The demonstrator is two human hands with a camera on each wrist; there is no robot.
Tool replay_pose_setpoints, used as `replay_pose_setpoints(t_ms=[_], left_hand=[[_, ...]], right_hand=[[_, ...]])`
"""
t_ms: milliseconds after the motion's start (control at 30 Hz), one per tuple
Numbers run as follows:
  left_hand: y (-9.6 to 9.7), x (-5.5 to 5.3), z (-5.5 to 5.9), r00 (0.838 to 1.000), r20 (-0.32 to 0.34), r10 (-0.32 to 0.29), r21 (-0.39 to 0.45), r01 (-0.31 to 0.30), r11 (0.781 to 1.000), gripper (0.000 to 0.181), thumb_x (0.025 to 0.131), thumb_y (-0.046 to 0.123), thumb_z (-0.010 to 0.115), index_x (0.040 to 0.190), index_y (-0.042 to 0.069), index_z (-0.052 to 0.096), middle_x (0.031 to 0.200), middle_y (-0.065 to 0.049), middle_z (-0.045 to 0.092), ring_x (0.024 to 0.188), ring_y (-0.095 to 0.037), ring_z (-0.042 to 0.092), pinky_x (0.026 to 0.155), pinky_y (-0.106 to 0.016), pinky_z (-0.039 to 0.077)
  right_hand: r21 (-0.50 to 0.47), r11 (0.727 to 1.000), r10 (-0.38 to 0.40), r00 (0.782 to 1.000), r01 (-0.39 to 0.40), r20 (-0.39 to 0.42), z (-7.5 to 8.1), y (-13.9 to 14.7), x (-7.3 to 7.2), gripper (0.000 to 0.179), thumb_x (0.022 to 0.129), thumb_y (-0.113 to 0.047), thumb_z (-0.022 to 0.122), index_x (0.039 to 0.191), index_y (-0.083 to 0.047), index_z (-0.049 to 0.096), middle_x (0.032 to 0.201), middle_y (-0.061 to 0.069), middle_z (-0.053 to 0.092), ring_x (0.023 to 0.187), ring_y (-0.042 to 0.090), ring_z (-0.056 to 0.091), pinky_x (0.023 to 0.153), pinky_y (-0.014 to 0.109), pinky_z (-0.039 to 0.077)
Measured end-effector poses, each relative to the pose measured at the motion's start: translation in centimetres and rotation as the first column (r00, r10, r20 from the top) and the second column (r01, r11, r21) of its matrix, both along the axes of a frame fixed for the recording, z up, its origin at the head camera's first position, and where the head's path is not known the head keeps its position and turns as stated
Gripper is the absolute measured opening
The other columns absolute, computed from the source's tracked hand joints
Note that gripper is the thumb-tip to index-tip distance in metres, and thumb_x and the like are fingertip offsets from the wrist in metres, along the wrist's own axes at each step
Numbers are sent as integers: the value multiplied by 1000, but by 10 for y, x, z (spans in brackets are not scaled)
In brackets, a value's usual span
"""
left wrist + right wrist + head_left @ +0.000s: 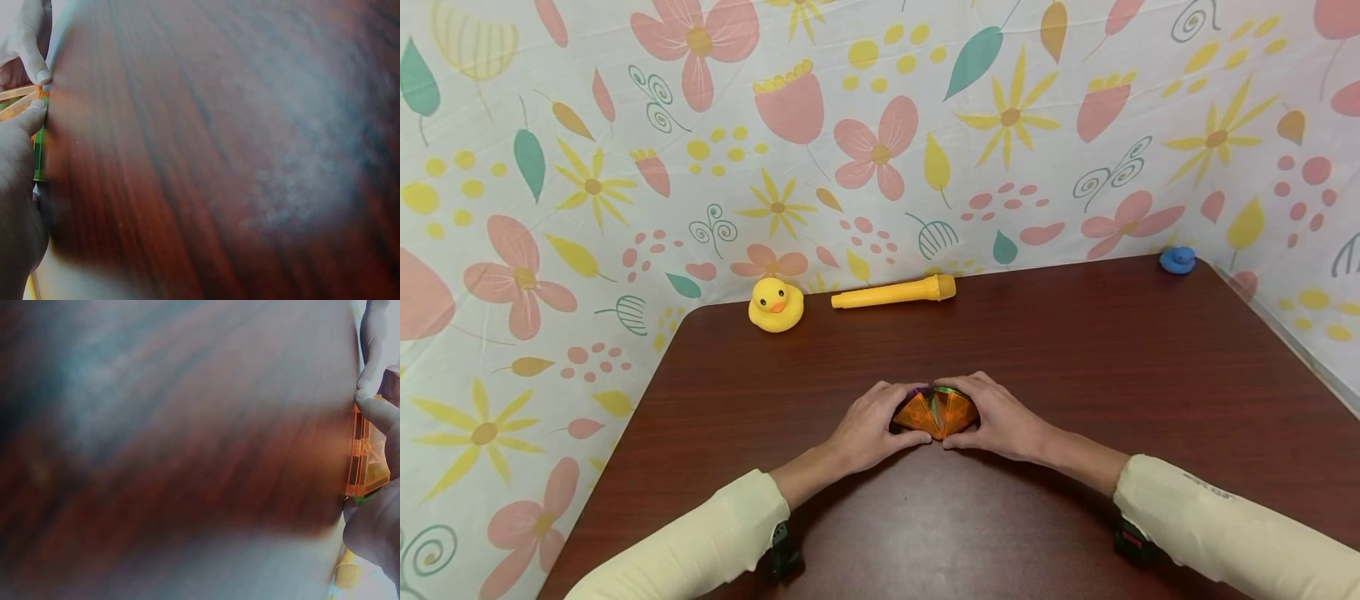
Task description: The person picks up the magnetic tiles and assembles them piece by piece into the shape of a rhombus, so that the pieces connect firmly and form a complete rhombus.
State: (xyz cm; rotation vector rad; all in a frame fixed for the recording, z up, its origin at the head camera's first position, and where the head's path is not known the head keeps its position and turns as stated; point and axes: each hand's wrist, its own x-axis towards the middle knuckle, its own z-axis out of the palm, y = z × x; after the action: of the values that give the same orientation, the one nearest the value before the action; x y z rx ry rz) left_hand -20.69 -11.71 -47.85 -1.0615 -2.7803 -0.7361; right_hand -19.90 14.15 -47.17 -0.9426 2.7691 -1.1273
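Several translucent magnetic tiles, orange triangles (956, 412) with green and purple edges behind them, stand joined in a low faceted shape on the dark table. From the left side my left hand (871, 427) grips the shape, its thumb along the near bottom edge and its fingers over the back. Mirroring it, my right hand (1006, 421) holds the right side, and the two thumb tips nearly meet at the front. A green tile (39, 156) shows beside the left hand in the left wrist view. The right wrist view catches an orange tile (359, 450) under the right thumb.
A yellow rubber duck (777, 306) and a yellow toy microphone (895, 292) lie along the back edge of the brown table (1075, 350). In the far right corner sits a small blue duck (1177, 260). A flower-printed cloth (865, 225) hangs behind.
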Motion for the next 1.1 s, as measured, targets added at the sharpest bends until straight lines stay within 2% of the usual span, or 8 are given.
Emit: replay_pose_setpoints(t_ms=[333,500,633,833,1100], left_hand=[[-1,0,0,1000,-10,-7,4,7,1000,70,92,48,83,149,17,58,132,2,67,115,-14,58,92,-34,55],[-5,0,2,1000,22,-19,20,19,1000,70,94,45,82,153,18,55,134,0,66,117,-14,59,95,-36,55],[-10,0,3,998,42,-38,46,36,998,67,96,40,82,153,17,55,135,-2,66,114,-12,62,92,-34,56],[-16,-2,3,997,54,-54,78,50,996,59,97,33,81,149,15,59,135,-1,68,105,-9,65,88,-28,56],[-17,-1,3,998,30,-59,91,56,994,54,97,29,82,144,10,64,132,-4,71,100,-12,68,87,-30,58]], right_hand=[[-12,1000,18,1000,-18,0,2,3,-1,82,81,-27,96,149,-2,57,133,12,65,116,26,59,94,46,56],[-11,1000,28,1000,-28,-12,6,13,0,75,84,-13,93,148,-1,57,133,14,66,114,27,64,92,46,58],[-26,999,26,999,-26,-22,9,21,1,59,85,-3,90,139,-3,65,124,8,69,105,22,68,85,38,60],[-12,1000,-13,1000,13,-25,11,28,2,42,87,-1,87,126,-8,74,103,-5,67,83,16,60,69,27,54],[13,999,-39,999,40,-17,11,29,1,39,88,-1,86,125,-8,75,104,-5,68,83,17,59,69,25,52]])
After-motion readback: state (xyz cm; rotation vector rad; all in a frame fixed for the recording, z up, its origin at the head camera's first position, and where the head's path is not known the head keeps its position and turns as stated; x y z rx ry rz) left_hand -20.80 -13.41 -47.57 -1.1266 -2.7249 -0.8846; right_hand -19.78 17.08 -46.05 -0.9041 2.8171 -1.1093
